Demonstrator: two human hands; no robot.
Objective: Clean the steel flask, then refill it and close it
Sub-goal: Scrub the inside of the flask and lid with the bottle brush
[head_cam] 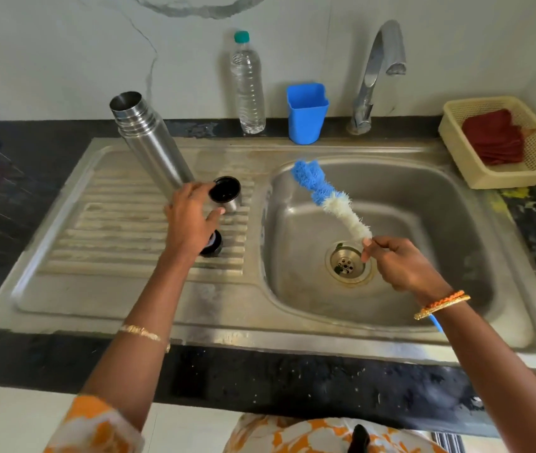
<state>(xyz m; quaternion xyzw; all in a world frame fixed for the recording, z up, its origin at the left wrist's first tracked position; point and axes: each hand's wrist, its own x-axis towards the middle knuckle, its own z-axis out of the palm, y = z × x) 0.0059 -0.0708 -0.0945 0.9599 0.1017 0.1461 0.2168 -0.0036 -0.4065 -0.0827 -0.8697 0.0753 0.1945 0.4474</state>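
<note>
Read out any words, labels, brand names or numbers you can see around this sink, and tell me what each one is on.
None can be read. The clear water bottle has no label in view. The steel flask, blue cup, cream basket and bottle brush show no print.

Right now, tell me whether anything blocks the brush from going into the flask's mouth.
Nothing visible does. The flask is uncapped, its open mouth tilted up and away, gripped low by the left hand. The right hand holds the brush over the sink, with open air between them.
</note>
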